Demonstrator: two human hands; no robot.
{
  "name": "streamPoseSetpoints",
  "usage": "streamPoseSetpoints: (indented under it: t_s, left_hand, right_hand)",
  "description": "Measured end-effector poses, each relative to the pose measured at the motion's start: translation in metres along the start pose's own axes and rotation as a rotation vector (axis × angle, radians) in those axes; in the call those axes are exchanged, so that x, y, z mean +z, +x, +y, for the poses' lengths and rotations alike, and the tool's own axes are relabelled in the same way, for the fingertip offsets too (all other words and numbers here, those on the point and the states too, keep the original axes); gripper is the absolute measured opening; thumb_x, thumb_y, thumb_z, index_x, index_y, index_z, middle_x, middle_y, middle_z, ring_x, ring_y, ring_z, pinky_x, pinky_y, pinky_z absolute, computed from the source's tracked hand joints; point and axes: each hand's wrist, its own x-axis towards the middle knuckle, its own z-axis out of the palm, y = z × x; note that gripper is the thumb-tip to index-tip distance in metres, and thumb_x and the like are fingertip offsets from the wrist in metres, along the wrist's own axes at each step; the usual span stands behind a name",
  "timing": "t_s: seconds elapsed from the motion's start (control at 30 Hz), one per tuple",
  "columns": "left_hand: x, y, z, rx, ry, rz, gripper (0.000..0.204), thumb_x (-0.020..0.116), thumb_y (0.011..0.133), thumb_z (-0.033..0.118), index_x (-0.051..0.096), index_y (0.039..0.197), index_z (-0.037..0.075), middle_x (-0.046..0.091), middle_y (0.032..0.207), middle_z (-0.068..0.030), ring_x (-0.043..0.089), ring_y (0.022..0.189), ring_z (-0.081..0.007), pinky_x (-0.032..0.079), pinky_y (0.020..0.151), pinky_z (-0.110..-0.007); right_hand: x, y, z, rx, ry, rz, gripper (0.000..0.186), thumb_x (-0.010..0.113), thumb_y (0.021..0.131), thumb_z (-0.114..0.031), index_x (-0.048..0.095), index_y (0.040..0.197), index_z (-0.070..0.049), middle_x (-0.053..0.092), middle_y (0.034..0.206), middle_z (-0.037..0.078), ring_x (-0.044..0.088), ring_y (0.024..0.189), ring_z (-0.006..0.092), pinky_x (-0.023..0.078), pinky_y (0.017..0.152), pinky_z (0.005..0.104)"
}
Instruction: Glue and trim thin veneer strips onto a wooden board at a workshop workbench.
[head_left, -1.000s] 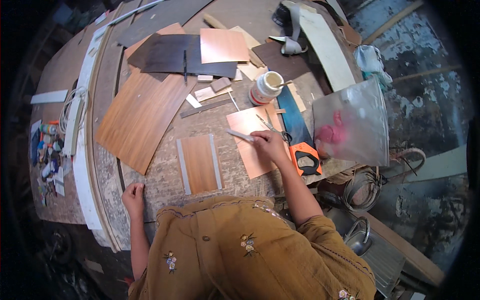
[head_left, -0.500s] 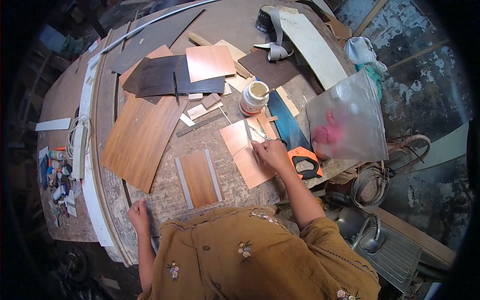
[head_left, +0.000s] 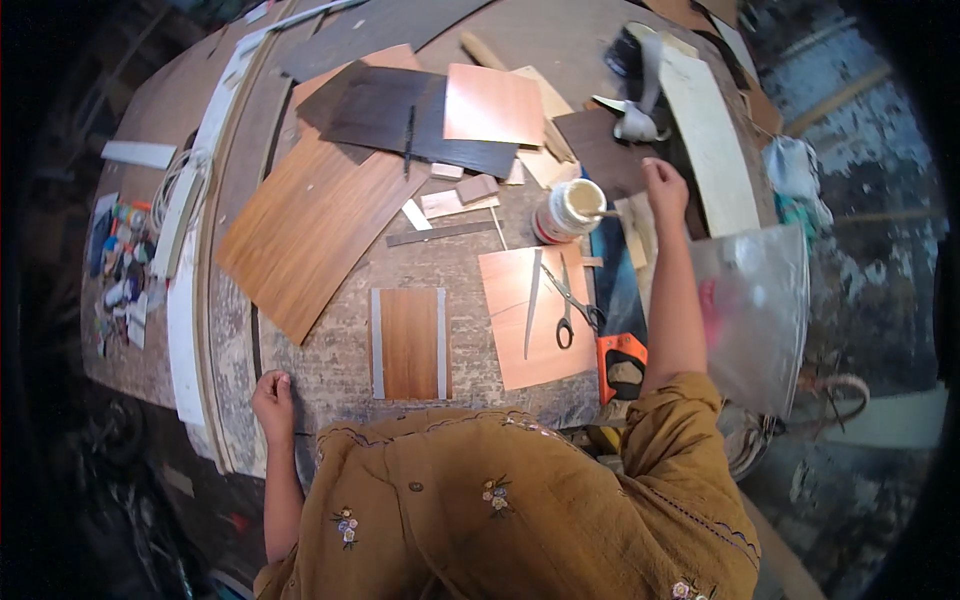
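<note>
While our left hand (head_left: 272, 403) is curled closed at the near side of one worn table (head_left: 325, 365), our right hand (head_left: 666, 192), fingers bent, is near one curled grey strip (head_left: 638, 126), and we cannot tell whether it grips anything. Before us we count one brown panel (head_left: 410, 345) with two grey bands (head_left: 377, 345), plus one pair of scissors (head_left: 576, 302) and one narrow strip (head_left: 532, 300) on one peach sheet (head_left: 505, 285).

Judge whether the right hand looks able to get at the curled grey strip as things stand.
Probably yes: the right hand is just below the strip in the picture, and nothing visible blocks the gap, though depth is hard to judge.
</note>
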Motion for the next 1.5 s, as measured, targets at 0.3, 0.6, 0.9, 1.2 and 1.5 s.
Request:
streamPoseSetpoints:
  t_s: [0.3,0.6,0.9,1.2,1.5]
  left_hand:
    - [-0.027,-0.066,-0.002,-0.266,0.173,0.184,0.034,0.049,0.093,0.019,0.043,0.065,0.001,0.039,0.057,0.0016,0.033,0.057,-0.0088,0.032,0.053,-0.025]
    - [-0.027,-0.091,-0.004,-0.277,-0.101,0.074,0.009,0.049,0.092,0.009,0.053,0.087,0.003,0.053,0.073,-0.0005,0.047,0.067,-0.0069,0.04,0.063,-0.021]
    - [-0.016,-0.056,0.007,-0.162,0.029,0.033,0.013,0.056,0.087,0.01,0.059,0.08,-0.001,0.053,0.066,0.0009,0.047,0.063,-0.0066,0.04,0.059,-0.023]
    - [-0.005,-0.025,0.049,-0.114,-0.061,-0.017,0.038,0.051,0.093,0.022,0.04,0.06,0.006,0.035,0.054,0.0044,0.032,0.051,-0.005,0.029,0.048,-0.023]
    - [0.001,-0.035,0.051,-0.047,-0.218,-0.201,0.012,0.049,0.09,0.006,0.058,0.086,-0.001,0.055,0.068,-0.0006,0.05,0.064,-0.0068,0.041,0.061,-0.021]
  right_hand:
    - [0.059,0.09,-0.027,0.323,-0.65,-0.251,0.073,0.057,0.07,-0.066,0.063,0.109,-0.004,0.06,0.112,0.02,0.058,0.104,0.0338,0.045,0.086,0.0428]
    - [0.063,0.099,-0.011,0.322,-0.497,-0.123,0.047,0.069,0.069,-0.045,0.065,0.109,-0.02,0.063,0.111,0.009,0.059,0.102,0.0277,0.047,0.084,0.0388]
    - [-0.017,0.042,-0.023,-0.048,-0.168,0.11,0.035,0.066,0.075,-0.032,0.066,0.101,-0.009,0.067,0.083,0.011,0.065,0.074,0.0237,0.049,0.068,0.0343]
    - [-0.092,-0.064,-0.046,-0.098,-0.192,-0.046,0.038,0.072,0.071,-0.035,0.068,0.095,-0.006,0.062,0.063,0.009,0.059,0.056,0.0149,0.045,0.054,0.03]
    - [-0.116,-0.148,-0.065,-0.028,-0.118,-0.224,0.029,0.067,0.073,-0.024,0.065,0.091,-0.002,0.06,0.063,0.013,0.057,0.055,0.0194,0.045,0.055,0.0323]
